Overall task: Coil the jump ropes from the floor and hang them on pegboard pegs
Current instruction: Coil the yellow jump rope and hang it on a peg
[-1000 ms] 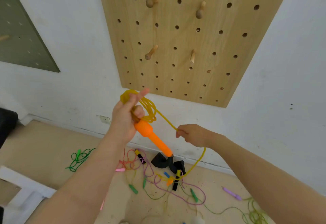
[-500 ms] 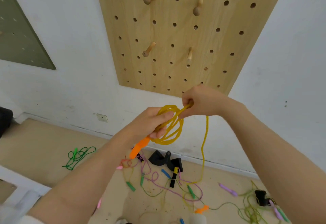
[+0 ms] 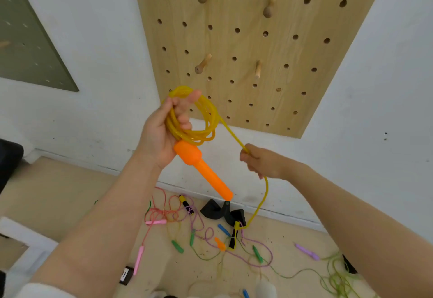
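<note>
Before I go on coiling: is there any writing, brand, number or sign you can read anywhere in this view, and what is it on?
No text here can be read.
Small black and white tag on the floor by the pink rope handle: it bears a mark, too small and blurred to read.
Orange plastic jump-rope handle held in the left hand: no print visible.
Light wooden pegboard: only holes and pegs, no labels.
</note>
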Motion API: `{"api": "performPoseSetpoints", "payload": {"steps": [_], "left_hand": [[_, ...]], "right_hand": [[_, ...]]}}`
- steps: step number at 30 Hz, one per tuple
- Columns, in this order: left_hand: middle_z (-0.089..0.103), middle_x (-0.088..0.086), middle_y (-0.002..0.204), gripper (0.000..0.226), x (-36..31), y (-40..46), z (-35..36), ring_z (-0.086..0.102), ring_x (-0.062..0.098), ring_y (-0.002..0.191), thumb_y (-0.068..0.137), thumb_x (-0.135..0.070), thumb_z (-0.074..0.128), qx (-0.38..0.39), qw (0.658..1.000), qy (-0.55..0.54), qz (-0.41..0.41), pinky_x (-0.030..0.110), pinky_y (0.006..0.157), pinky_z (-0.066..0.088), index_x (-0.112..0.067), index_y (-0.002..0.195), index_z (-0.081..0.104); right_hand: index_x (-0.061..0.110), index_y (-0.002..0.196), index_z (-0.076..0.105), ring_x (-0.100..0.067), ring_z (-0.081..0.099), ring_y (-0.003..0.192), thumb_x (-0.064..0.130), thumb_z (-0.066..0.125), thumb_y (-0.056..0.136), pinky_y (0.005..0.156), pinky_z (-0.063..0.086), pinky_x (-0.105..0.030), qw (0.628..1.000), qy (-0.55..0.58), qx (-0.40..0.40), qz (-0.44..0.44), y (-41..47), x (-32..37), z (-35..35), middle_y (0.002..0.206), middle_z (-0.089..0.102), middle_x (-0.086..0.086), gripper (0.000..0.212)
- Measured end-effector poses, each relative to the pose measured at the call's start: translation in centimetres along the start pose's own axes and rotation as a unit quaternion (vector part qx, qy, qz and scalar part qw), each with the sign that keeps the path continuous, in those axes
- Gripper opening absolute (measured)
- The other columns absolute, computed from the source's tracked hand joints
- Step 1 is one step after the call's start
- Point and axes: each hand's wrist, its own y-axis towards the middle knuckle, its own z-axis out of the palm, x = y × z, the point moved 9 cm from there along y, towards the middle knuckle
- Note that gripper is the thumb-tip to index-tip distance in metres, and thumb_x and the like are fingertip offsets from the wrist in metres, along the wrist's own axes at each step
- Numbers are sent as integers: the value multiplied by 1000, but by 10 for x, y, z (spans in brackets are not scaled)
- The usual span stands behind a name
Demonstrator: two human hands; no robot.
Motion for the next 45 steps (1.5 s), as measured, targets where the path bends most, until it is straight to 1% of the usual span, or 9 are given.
{"api": "performPoseSetpoints", "payload": {"steps": [6,10,15,19,25,31,38,42,45], "left_hand": [[67,12,105,21,25,20,-32,70,14,84,99,-14,40,-9,926,377,-27,28,77,57,-1,116,46],[65,9,92,30,44,18,-30,60,13,79,80,-28,55,100,816,569,-37,36,76,53,-12,105,51],[50,4,38,38,39,14,-37,37,12,29,99,-25,31,90,939,285,-173,16,37,34,-9,72,53],[36,-1,32,40,23,17,-31,26,8,28,88,-36,50,169,920,268,-230,17,38,29,-8,61,40],[38,-4,39,32,20,13,-56,28,10,35,93,-19,55,286,713,560,-311,19,39,28,-15,63,44],[32,-7,41,23,-26,37,-75,30,6,32,98,-23,39,116,918,286,-249,16,38,32,-14,77,39],[34,-8,42,30,-70,80,-133,35,6,34,101,-21,32,-27,975,132,-175,15,43,36,-16,73,40],[42,-4,46,30,-68,98,-137,40,13,41,100,-20,36,-52,886,447,-108,26,50,32,-15,70,38],[45,-1,67,18,-77,98,-109,43,22,69,99,-21,37,-33,762,646,-1,29,63,32,-11,86,43]], "right_hand": [[3,121,48,-31,53,105,19,34,99,83,41,-35,938,-335,59,-61,9,80,28,116,56,-15,31],[5,87,68,-21,49,70,14,53,86,62,40,-30,921,-348,-45,-171,4,152,3,73,58,-5,18],[16,76,56,-8,40,55,40,77,70,56,37,-29,957,-169,-203,-122,10,150,-65,60,46,9,33],[11,73,50,-9,31,53,22,79,70,50,26,-19,978,86,-145,-120,29,127,-55,61,38,-2,31],[17,71,47,-6,31,50,14,81,67,49,27,-19,971,115,-176,-116,62,133,-38,58,39,2,35],[15,76,56,-8,43,54,17,56,91,56,39,-21,943,252,-178,-128,82,146,-37,61,47,-2,15],[11,96,57,-19,50,65,24,31,101,64,43,-28,997,10,-79,20,111,122,37,67,52,-2,30],[4,116,53,-32,55,106,25,38,99,80,42,-35,947,-318,-4,51,132,177,67,115,56,-15,31],[5,88,59,-22,61,75,17,50,93,72,47,-31,942,-326,37,73,133,211,69,86,61,-8,16]]}}
